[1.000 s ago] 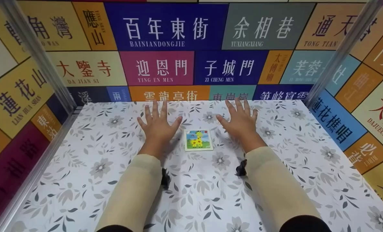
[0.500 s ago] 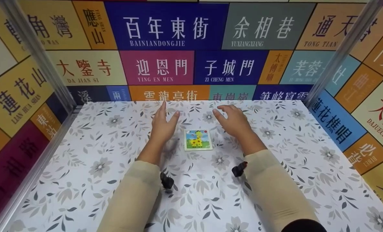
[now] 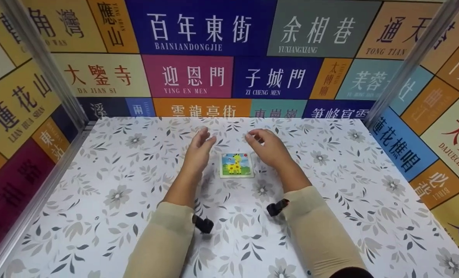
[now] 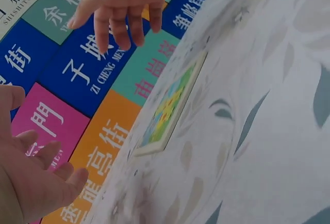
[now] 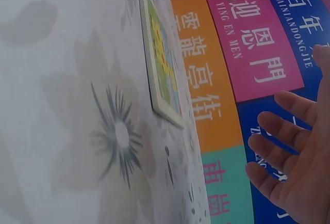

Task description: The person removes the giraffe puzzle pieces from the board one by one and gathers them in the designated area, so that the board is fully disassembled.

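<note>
Giraffe board [image 3: 236,165] lies flat on flowered table [image 3: 109,170], picture side up, between both hands. Looks thin and stiff, probably light; face perhaps slick; whether pieces lift out, cannot tell. Best hold likely at pale rim [image 3: 237,176], three and nine o'clock. Left hand [image 3: 197,154] hovers near board's ten o'clock, right hand [image 3: 271,150] near two; palms inward, fingers loosely bent, thumbs spread apart, both holding nothing.
</note>
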A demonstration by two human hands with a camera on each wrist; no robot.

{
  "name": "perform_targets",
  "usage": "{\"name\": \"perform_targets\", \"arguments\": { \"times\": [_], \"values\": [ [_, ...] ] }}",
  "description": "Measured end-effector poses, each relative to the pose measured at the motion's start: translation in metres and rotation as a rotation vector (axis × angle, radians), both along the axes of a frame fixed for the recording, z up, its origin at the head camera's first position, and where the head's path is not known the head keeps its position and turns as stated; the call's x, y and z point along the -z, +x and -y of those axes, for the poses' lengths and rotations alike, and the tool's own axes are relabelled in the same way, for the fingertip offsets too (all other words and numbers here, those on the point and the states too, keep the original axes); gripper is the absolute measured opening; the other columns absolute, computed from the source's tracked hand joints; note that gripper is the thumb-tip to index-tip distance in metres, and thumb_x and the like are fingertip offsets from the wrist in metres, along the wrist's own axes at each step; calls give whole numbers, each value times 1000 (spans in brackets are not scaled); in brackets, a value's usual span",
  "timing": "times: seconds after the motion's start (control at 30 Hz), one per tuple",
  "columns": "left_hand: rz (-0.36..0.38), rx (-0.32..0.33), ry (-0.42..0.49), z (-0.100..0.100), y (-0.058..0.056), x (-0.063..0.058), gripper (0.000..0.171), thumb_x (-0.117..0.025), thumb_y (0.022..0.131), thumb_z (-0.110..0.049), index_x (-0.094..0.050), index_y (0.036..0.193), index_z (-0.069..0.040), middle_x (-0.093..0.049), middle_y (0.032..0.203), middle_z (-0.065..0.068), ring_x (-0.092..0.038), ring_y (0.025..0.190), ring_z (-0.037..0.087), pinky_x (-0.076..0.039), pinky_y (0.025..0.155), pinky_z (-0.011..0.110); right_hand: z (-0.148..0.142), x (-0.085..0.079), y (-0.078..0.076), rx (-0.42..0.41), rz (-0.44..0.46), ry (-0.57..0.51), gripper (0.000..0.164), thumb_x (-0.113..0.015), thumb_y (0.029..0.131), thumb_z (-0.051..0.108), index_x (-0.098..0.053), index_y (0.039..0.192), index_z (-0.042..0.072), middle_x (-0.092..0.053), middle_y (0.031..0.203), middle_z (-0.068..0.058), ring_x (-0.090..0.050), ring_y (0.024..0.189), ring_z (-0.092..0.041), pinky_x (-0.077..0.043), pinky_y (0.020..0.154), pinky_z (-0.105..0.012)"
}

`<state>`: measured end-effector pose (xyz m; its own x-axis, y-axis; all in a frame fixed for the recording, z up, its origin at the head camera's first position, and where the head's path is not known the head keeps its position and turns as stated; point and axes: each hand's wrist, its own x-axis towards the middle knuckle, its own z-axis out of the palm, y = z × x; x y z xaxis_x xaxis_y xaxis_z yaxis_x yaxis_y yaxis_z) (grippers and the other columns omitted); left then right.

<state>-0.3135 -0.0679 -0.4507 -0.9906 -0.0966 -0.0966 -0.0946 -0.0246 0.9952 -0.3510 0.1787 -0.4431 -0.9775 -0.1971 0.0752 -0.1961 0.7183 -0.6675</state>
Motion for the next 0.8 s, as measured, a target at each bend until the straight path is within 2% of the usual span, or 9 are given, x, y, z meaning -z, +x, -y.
{"name": "perform_targets", "arguments": {
  "times": [0.13, 0.23, 0.3, 0.4, 0.53, 0.67, 0.8],
  "values": [
    [8, 14, 75, -8, 3, -7, 61, -64, 105, -42, -48, 161, -25, -48, 167, -2, -40, 160, 21, -33, 133, 49, 13, 0, -2, -17, 18, -23, 75, -44, 100, 80, -62, 147, 24, -64, 137, -2, -58, 130, -25, -50, 113, -53],
    [15, 12, 91, -11, 3, -6, 60, -65, 104, -43, -51, 159, -23, -51, 165, -1, -43, 158, 22, -35, 131, 50, 26, -2, -4, -44, 23, -47, 74, -44, 100, 79, -62, 147, 25, -64, 139, -2, -60, 128, -24, -53, 111, -51],
    [40, 7, 89, -10, 3, -3, 58, -65, 104, -42, -52, 157, -24, -53, 163, -2, -44, 157, 21, -36, 131, 50, 34, -4, -5, -60, 37, -79, 72, -46, 100, 78, -61, 148, 26, -64, 138, -2, -62, 124, -25, -58, 105, -51],
    [85, 21, 73, -7, 1, 7, 56, -65, 104, -41, -53, 157, -25, -54, 161, -2, -45, 156, 24, -38, 129, 53, 45, -7, -7, -75, 34, -110, 66, -50, 101, 75, -63, 146, 28, -65, 136, 0, -62, 121, -24, -59, 100, -49],
    [131, 64, 64, -3, -2, 18, 56, -64, 105, -37, -52, 157, -23, -55, 160, 0, -48, 153, 27, -41, 125, 55, 55, -6, -11, -92, 1, -124, 57, -55, 103, 67, -66, 141, 25, -68, 133, 1, -61, 122, -23, -54, 105, -50],
    [135, 112, 43, -1, -4, 27, 55, -64, 105, -25, -52, 158, -16, -54, 162, 5, -50, 150, 27, -45, 122, 50, 61, 3, -14, -109, 27, -149, 54, -59, 104, 61, -67, 140, 23, -70, 133, 1, -63, 122, -24, -56, 104, -48],
    [140, 148, -53, 0, -1, 31, 56, -64, 103, -14, -52, 158, -13, -54, 162, 7, -51, 149, 25, -48, 120, 45, 62, 17, -19, -129, 87, -137, 49, -64, 103, 54, -69, 138, 21, -71, 134, -2, -65, 120, -26, -57, 101, -46]
  ]
}}
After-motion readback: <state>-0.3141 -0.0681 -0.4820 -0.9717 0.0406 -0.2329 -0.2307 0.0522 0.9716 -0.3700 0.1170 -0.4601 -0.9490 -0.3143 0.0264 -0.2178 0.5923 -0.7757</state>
